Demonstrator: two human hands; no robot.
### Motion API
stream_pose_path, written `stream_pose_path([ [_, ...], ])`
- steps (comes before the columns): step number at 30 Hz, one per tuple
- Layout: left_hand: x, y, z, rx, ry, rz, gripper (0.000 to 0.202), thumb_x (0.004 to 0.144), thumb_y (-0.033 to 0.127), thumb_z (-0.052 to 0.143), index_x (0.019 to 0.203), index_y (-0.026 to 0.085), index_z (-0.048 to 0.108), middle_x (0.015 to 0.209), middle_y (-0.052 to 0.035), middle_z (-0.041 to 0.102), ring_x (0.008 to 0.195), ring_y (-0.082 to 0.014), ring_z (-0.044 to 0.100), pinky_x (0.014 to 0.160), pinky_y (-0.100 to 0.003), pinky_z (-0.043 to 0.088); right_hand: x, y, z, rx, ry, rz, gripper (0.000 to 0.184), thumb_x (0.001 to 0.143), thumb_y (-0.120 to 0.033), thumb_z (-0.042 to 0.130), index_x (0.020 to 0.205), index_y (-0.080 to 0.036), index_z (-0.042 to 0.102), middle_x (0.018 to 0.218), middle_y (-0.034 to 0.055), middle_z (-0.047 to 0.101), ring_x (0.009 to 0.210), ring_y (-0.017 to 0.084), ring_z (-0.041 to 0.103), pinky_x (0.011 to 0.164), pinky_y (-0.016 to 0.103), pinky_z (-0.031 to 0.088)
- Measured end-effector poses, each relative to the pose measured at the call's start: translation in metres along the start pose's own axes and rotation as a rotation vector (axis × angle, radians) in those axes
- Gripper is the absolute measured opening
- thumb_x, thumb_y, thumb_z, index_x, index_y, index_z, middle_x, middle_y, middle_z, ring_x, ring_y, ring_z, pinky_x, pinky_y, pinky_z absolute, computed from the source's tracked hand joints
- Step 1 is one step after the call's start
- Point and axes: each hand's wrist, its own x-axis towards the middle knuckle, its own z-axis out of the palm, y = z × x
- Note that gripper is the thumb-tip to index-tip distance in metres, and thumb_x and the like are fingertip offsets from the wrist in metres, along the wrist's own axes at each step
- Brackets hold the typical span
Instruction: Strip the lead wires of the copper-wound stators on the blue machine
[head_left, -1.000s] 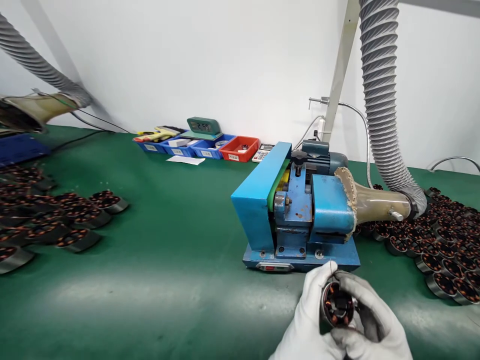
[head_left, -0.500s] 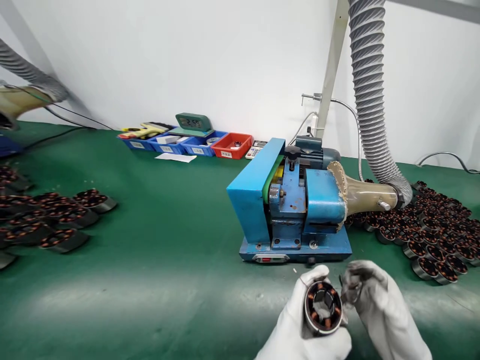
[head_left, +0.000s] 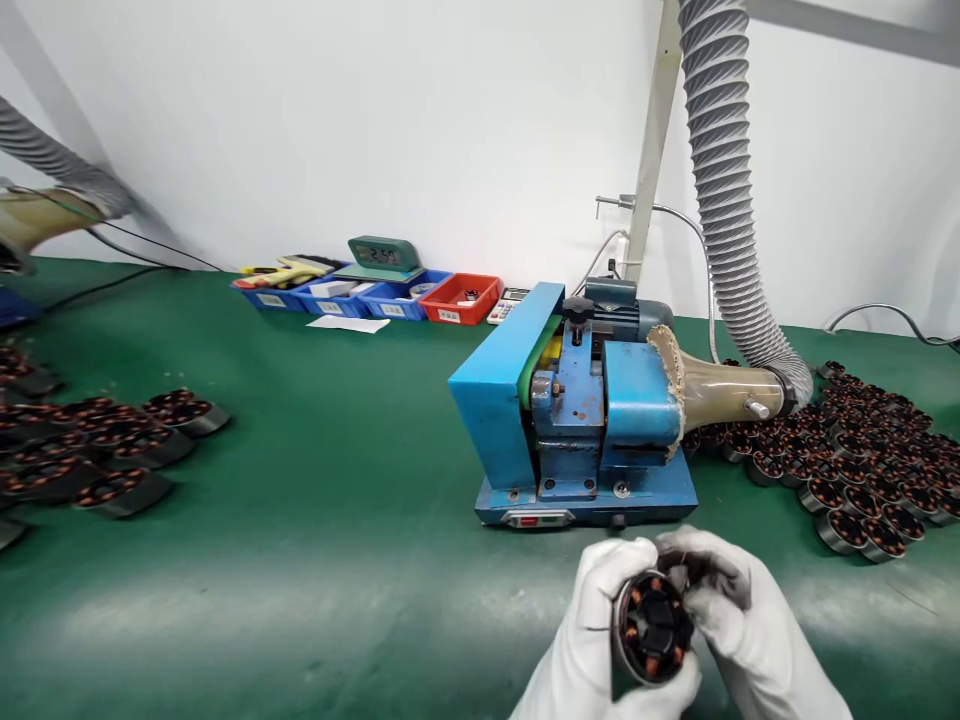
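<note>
The white-gloved left grip [head_left: 596, 628] holds a copper-wound ring [head_left: 651, 606]; the gloved right grip [head_left: 739, 610] is curled at the ring's right edge. Beyond, a blue machine [head_left: 574, 405] stands on the green tabletop [head_left: 337, 440], between left [head_left: 116, 440] and right clusters [head_left: 855, 470] of similar rings.

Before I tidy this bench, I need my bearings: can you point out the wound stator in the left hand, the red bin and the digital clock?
Wound stator [head_left: 660, 608]: head view, on its dark inner part.
Red bin [head_left: 469, 313]: head view, on its front wall.
Digital clock [head_left: 383, 253]: head view, on its front.
</note>
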Motion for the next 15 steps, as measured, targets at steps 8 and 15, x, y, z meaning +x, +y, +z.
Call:
stream_pose_path([
  [8,0.003,-0.001,0.010,0.181,0.138,0.246,0.059,0.066,0.009,0.064,0.116,0.033,0.044,0.096,-0.0023,0.047,0.092,-0.0219,0.054,0.076,-0.033,0.050,0.010,-0.002,-0.006,0.537,0.092,0.138,0.018,0.063,-0.035,0.084,0.068,-0.022,0.073,0.054,-0.0049,0.059,0.041,0.005,0.047,0.039,0.013,0.041],
  [15,0.009,-0.025,0.012,0.161,0.176,0.123,0.050,0.079,0.018,0.064,0.123,0.028,0.045,0.118,-0.0082,0.050,0.109,-0.0233,0.056,0.092,-0.037,0.050,0.004,0.027,0.003,0.005,0.043,-0.062,0.051,0.049,-0.031,0.089,0.097,-0.022,0.074,0.097,0.0074,0.077,0.088,0.027,0.072,0.079,0.032,0.058],
])
